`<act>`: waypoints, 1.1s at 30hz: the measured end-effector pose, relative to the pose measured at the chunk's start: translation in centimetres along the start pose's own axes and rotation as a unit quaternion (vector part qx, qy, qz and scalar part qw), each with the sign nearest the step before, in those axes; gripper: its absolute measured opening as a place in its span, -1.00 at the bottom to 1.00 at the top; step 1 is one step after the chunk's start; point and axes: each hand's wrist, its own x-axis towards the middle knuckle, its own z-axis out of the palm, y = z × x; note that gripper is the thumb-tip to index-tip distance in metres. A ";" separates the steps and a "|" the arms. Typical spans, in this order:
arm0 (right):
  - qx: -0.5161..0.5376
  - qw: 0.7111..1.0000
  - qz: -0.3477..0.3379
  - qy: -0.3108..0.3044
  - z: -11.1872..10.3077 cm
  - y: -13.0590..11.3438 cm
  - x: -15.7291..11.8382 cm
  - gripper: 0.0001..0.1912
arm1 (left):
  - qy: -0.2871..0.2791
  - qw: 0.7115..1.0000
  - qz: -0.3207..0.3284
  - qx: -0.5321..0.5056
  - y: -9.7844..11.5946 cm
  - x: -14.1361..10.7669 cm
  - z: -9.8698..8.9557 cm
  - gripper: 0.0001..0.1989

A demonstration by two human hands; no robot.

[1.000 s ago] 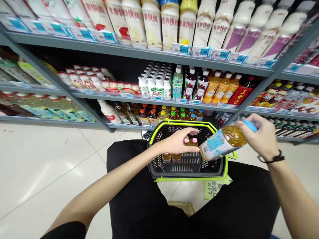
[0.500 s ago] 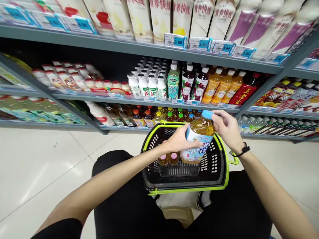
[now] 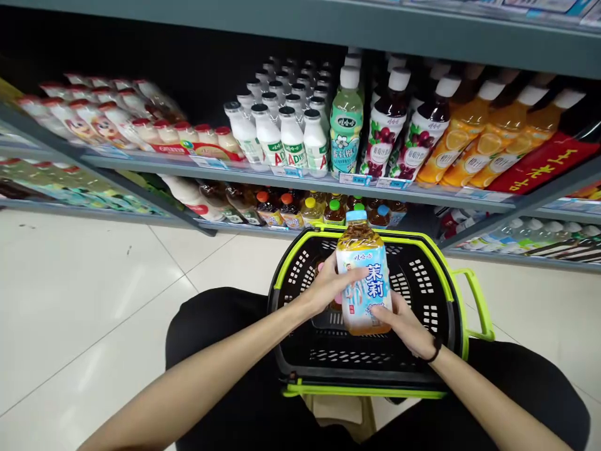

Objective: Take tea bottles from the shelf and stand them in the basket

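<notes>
Between both hands is a bottle of amber tea [image 3: 364,275] with a pale blue cap and a blue-and-white label turned toward me, tilted slightly. My left hand [image 3: 331,282] grips its left side, thumb across the label. My right hand [image 3: 406,322] is closed round the lower right side, its thumb on the label; a dark band circles that wrist. The bottle is over a black shopping basket [image 3: 375,369] with lime-green trim, standing between my knees. Inside the basket, pink-capped bottles [image 3: 337,299] are mostly hidden behind the left hand and the held bottle.
Ahead, a grey shelf [image 3: 300,178] carries small white milk bottles [image 3: 291,138], grape juice bottles [image 3: 384,125] and orange juice bottles [image 3: 469,138]. Below are dark drink bottles with coloured caps [image 3: 334,212]. The basket's green handle [image 3: 476,304] sticks out right. Pale floor tiles [image 3: 94,300] lie left.
My right hand has moved from the cap down to the bottle's lower side. The bottle now stands more upright, label facing me. My view has come closer to the middle shelf.
</notes>
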 end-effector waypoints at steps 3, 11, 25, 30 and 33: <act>-0.006 0.999 0.014 0.038 -0.4 0.6 0.3 -0.28 | -0.030 0.999 0.011 0.003 -0.3 0.2 0.0 -0.27; -0.002 0.997 0.019 0.073 -0.4 1.4 -0.4 -0.27 | -0.118 0.992 0.045 0.015 -0.1 1.1 0.3 -0.26; 0.019 0.999 0.020 0.040 0.1 1.8 0.2 -0.30 | -0.084 0.991 0.046 0.088 -1.0 0.6 0.1 -0.42; 0.016 0.998 0.012 0.054 -0.3 1.9 0.1 -0.27 | -0.086 0.991 0.039 0.090 -1.3 1.0 0.4 -0.42; 0.010 0.998 0.008 0.054 -0.3 2.0 0.1 -0.28 | -0.087 0.992 0.043 0.085 -1.2 0.9 0.5 -0.43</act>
